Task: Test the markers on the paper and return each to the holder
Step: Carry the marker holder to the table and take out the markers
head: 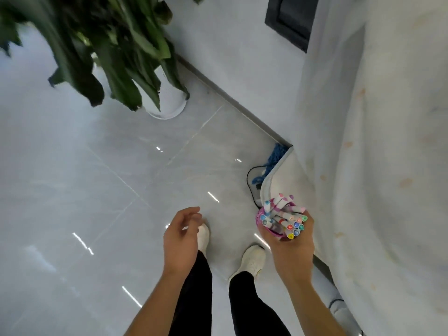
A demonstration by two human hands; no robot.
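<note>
My right hand [289, 251] grips a pink holder [261, 218] from below, at the lower right beside the table's hanging cloth. Several markers [284, 219] with coloured caps stand crammed in it, tips up. My left hand [180, 235] hovers over the floor at the lower middle, fingers loosely curled and holding nothing. No paper is in view.
A table covered by a stained white cloth [375, 166] fills the right side. A potted plant in a white pot [167, 103] stands at the upper left. A blue mop [275, 158] and a black cable [251, 180] lie by the wall. My white shoes [251, 260] stand on the glossy tile floor.
</note>
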